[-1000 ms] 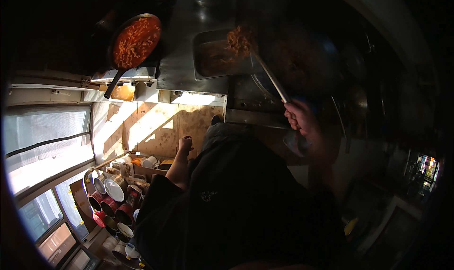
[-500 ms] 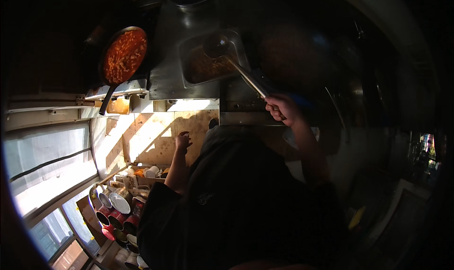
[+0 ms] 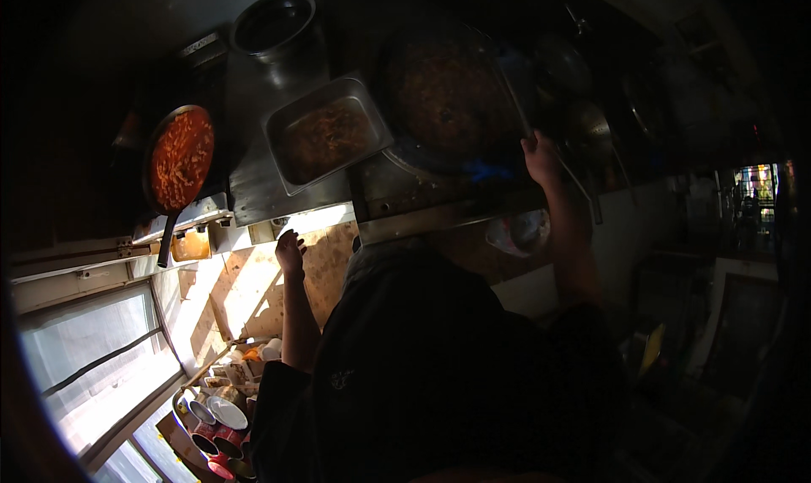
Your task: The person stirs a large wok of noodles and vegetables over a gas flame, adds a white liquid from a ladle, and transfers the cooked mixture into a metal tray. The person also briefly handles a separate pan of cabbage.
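Observation:
My right hand [image 3: 541,158] is closed around the handle of a long ladle [image 3: 514,94], at the right rim of a large dark wok [image 3: 404,160]. The ladle's bowl is lost in the dark. Brownish food [image 3: 448,94] lies in the wok, and a blue flame [image 3: 490,173] burns below its near side. To the wok's left, a rectangular steel pan [image 3: 279,163] contains similar brown food [image 3: 334,136]. My left hand [image 3: 291,251] hangs empty in front of the counter edge, fingers loosely bent and apart.
A frying pan [image 3: 169,225] of red sauce with pale pieces sits on the left. Behind the steel pan stands a round metal pot [image 3: 274,22]. Cans and dishes [image 3: 226,413] crowd a rack at lower left, beside a bright window [image 3: 101,348]. More utensils [image 3: 596,128] show dimly on the right.
The ladle has moved from over the steel pan rightward to the wok, with my right hand. My left hand has risen a little. The whole view has shifted.

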Available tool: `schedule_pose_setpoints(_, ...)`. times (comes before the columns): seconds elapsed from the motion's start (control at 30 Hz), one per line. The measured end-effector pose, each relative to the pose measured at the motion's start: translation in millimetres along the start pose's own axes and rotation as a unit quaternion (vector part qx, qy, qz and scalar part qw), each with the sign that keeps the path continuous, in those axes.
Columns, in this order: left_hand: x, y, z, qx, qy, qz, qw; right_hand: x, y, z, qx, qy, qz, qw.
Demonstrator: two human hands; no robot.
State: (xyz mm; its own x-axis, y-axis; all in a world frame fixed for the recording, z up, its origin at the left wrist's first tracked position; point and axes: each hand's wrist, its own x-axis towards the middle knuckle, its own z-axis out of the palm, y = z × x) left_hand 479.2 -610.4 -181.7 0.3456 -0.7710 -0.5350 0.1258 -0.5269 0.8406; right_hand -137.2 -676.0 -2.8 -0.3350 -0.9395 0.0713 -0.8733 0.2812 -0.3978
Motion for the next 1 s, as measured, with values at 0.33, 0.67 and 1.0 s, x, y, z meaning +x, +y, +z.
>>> schedule_pose_setpoints(0.33,30.1,53.9,37.8,-0.022,-0.037,0.106,0.993,-26.7,-49.5,-15.5,0.361,-0.268,0.216,0.867)
schedule_pose_setpoints(0.67,47.4,53.6,58.7,-0.028,-0.023,0.105,0.994,-41.6,-21.6,-24.0,0.665,-0.381,0.306,0.564)
schedule_pose_setpoints(1.0,50.9,54.6,53.2,-0.055,-0.043,0.076,0.995,-54.6,-36.9,-68.1,0.669,-0.380,0.297,0.565)
